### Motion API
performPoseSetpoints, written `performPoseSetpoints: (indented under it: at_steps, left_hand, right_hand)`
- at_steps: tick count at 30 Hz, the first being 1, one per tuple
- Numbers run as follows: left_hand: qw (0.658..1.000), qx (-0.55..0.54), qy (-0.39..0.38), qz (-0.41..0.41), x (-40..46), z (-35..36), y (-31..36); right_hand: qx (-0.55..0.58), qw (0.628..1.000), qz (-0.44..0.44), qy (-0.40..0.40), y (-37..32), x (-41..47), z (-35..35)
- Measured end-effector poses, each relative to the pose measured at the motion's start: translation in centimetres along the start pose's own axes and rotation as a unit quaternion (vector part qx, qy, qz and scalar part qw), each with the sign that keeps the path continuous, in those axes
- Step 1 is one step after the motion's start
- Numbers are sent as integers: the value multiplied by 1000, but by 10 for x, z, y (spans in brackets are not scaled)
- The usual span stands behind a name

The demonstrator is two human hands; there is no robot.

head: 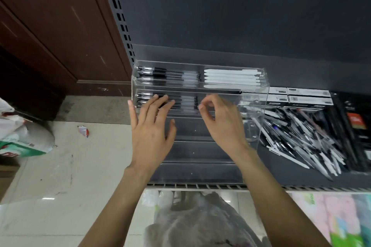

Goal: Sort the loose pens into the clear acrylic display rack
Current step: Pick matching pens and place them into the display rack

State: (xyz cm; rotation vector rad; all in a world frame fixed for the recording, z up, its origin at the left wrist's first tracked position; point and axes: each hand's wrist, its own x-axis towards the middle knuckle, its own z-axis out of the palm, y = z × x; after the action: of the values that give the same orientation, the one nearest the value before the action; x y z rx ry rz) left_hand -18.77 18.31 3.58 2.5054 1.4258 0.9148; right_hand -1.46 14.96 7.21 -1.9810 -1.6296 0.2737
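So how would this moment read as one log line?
left hand flat on black pens | right hand curled, empty | loose pens waiting

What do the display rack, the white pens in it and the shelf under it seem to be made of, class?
Display rack: clear acrylic or similar rigid plastic, glossy; the pens show through its walls.
White pens: probably matte plastic, opaque and even in colour.
Shelf: likely dark painted metal, judging by the slotted front edge.

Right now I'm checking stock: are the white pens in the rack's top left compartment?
No, the white pens lie in the top right compartment of the rack.
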Motion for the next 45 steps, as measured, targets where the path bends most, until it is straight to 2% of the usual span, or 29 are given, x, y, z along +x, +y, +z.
performPoseSetpoints:
  at_steps: [2, 4, 8, 11, 14, 17, 19, 22, 26, 28, 31, 35, 38, 42, 45]
  left_hand:
    - [997, -49, 49, 18, 2, -1, 21]
    - [984, -147, 89, 54, 3, -1, 52]
    - [938, -298, 104, 144, -4, 10, 122]
    - [917, -349, 30, 189, -12, 32, 171]
    - [927, -305, -117, 182, -21, 70, 212]
    - [945, -207, -229, 112, -31, 122, 240]
    - [947, -176, -270, 4, -35, 152, 250]
    - [946, -138, -256, -141, -34, 182, 256]
    - [942, -97, -212, -242, -27, 200, 260]
    - [957, -66, -192, -206, -26, 204, 265]
    - [975, -21, -211, -69, -19, 214, 269]
    - [947, 27, -317, 47, 6, 228, 277]
    - [931, 51, -353, 79, 21, 234, 280]
    - [935, 62, -333, 106, 28, 235, 275]
    - [933, 53, -335, 116, 29, 234, 273]
  right_hand:
    - [15, 999, -20, 29, 7, -11, -19]
    - [17, 997, -26, 68, 21, -31, -44]
    - [11, 990, 36, 136, 74, -81, -86]
    - [-8, 983, 112, 146, 133, -114, -103]
    - [-51, 978, 170, 112, 200, -143, -108]
    - [-71, 976, 192, 69, 256, -160, -112]
    - [-91, 983, 156, 38, 283, -164, -116]
    - [-114, 989, 98, 6, 311, -167, -124]
    - [-128, 991, 32, -11, 332, -164, -126]
    - [-129, 991, 21, -31, 338, -157, -125]
    - [-138, 989, 4, -53, 342, -146, -124]
    - [-128, 988, 21, -80, 343, -132, -123]
    - [-133, 987, 21, -82, 341, -120, -122]
    - [-189, 978, 11, -89, 338, -96, -117]
    - [-259, 953, 26, -153, 331, -78, -114]
